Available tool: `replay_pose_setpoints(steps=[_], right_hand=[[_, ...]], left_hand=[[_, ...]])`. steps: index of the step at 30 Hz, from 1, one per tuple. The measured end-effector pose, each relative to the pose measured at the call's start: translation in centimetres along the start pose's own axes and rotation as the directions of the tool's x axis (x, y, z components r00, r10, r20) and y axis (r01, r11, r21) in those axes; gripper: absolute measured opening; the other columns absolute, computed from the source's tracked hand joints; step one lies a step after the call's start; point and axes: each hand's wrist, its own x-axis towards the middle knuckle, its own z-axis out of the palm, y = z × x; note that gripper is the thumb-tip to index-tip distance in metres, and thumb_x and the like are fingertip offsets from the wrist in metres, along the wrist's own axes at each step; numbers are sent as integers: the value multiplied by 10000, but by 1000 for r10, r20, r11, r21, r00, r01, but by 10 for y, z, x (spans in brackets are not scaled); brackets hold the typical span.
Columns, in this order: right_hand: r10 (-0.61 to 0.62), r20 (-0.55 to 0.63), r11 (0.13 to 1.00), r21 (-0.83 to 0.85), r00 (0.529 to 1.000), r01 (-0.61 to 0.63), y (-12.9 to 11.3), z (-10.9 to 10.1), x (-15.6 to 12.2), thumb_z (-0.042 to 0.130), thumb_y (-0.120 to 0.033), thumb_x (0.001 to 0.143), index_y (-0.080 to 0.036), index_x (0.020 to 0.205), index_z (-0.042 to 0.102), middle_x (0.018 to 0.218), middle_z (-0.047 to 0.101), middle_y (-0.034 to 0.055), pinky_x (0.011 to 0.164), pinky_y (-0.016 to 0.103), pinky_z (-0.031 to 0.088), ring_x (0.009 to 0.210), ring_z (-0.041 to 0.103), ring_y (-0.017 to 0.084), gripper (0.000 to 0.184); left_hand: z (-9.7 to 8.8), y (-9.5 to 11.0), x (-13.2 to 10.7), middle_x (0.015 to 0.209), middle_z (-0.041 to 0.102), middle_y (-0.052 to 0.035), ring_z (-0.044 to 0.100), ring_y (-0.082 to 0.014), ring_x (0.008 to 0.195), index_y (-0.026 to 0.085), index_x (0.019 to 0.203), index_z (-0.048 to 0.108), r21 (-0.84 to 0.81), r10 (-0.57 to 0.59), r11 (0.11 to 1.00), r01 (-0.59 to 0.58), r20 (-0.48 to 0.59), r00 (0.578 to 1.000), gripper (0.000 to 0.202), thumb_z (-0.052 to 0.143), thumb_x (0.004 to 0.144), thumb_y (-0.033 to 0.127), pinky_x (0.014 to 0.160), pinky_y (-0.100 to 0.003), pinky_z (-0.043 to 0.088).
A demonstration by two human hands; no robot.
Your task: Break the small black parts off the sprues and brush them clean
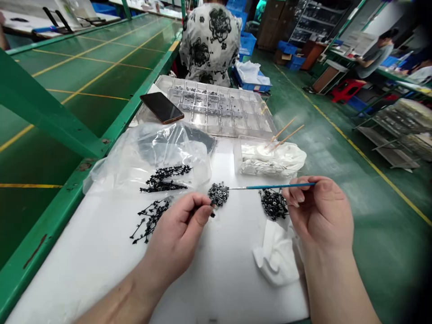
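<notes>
Between thumb and fingers, my right hand (324, 211) pinches a thin blue paintbrush (270, 186). Its tip points left and reaches the edge of a pile of small dark rings (218, 195) on the white tabletop (222, 252). Just below that pile, my left hand (180, 229) is closed in a pinch on a small black part (212, 211), mostly hidden by the fingers. Left of this hand lie black branched plastic parts (148, 220), with more black sprigs (165, 177) on a clear plastic bag. Beside my right hand sits a heap of black pieces (273, 204).
A crumpled white cloth (276, 254) lies at the right table edge. Behind stand a clear box (241, 157) with white cloth and sticks, a compartment tray (229, 110) and a phone (162, 107). A green frame (111, 153) runs along the left. A person (211, 42) sits ahead.
</notes>
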Motion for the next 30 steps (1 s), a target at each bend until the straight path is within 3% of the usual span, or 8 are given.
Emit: replay_pose_setpoints(steps=[7, 24, 27, 30], right_hand=[[-16, 79, 1000, -13, 997, 17, 0, 3, -5, 897, -451, 831, -262, 853, 774, 723, 635, 3, 562, 282, 421, 600, 501, 120, 226], [-62, 103, 998, -9, 993, 63, 0, 1, -5, 847, -378, 888, -246, 869, 787, 716, 635, 7, 564, 294, 402, 607, 500, 128, 146], [-66, 59, 998, 26, 996, 64, -3, -3, 1, 866, -372, 870, -227, 851, 767, 697, 604, -10, 562, 283, 412, 598, 494, 115, 177], [-72, -97, 997, 31, 993, 75, -5, -12, 16, 920, -387, 799, -206, 832, 735, 733, 612, -21, 526, 249, 394, 594, 484, 92, 261]], left_hand=[[0, 4, 0, 746, 632, 8, 598, -174, 700, 236, 959, 684, 64, 106, 992, -104, -30, 994, 234, 570, 1067, 410, 678, -294, 458], [1, 6, -1, 678, 613, 23, 580, -181, 626, 252, 951, 709, 111, 96, 990, -89, -58, 994, 220, 594, 1029, 422, 695, -300, 492], [0, 3, -1, 689, 623, 29, 561, -170, 599, 261, 973, 710, 114, 96, 989, -89, -55, 994, 216, 599, 1036, 435, 680, -290, 484], [-1, 3, -2, 701, 644, 20, 576, -179, 602, 264, 981, 711, 125, 90, 989, -84, -50, 995, 247, 596, 1035, 475, 660, -289, 478]])
